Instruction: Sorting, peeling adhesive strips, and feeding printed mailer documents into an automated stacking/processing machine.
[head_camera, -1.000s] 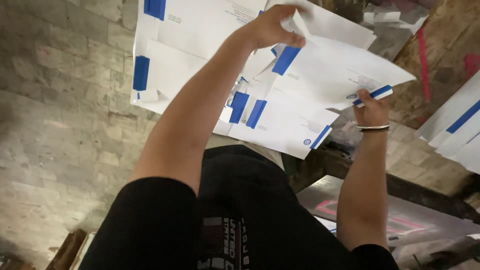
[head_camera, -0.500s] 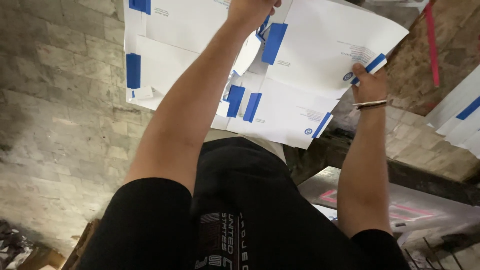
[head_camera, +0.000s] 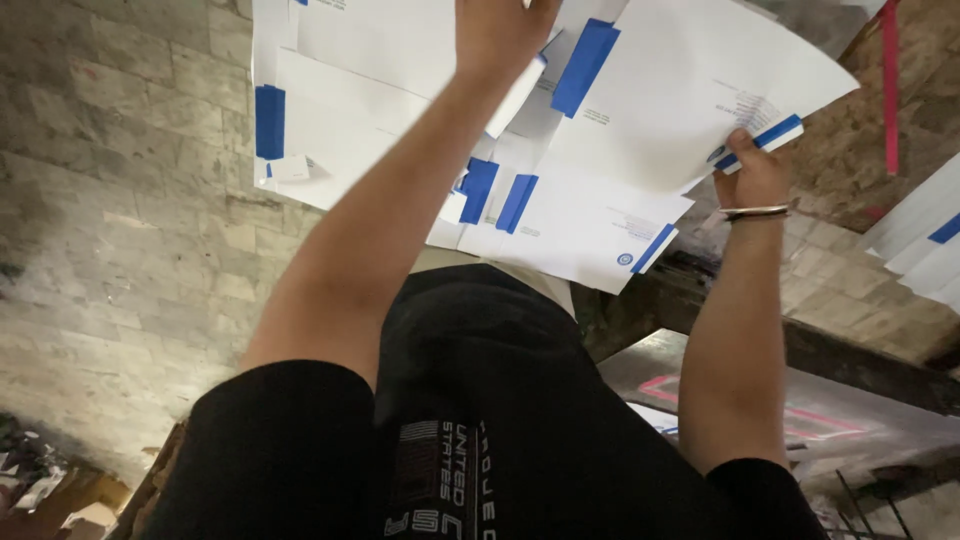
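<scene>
A pile of white paper sheets (head_camera: 590, 225) with blue bands spreads out ahead of me. My left hand (head_camera: 500, 35) reaches far over the pile at the top edge of the view, where it is partly cut off. Its fingers close on a white sheet (head_camera: 515, 100) that sticks out below the palm. My right hand (head_camera: 752, 172), with a metal bangle on the wrist, pinches the blue-striped corner of a large white sheet (head_camera: 690, 90) that bows upward over the pile.
Pale stone tiles (head_camera: 130, 250) cover the floor on the left. A brown board with a red strip (head_camera: 888, 90) lies at the top right, with more blue-banded sheets (head_camera: 925, 240) beside it. A dark beam (head_camera: 850, 350) runs below, and scraps (head_camera: 40, 490) lie bottom left.
My left hand has pushed farther forward over the pile, up to the top edge of the view. My right hand has kept its hold on the large sheet's corner, and that sheet has spread out wider.
</scene>
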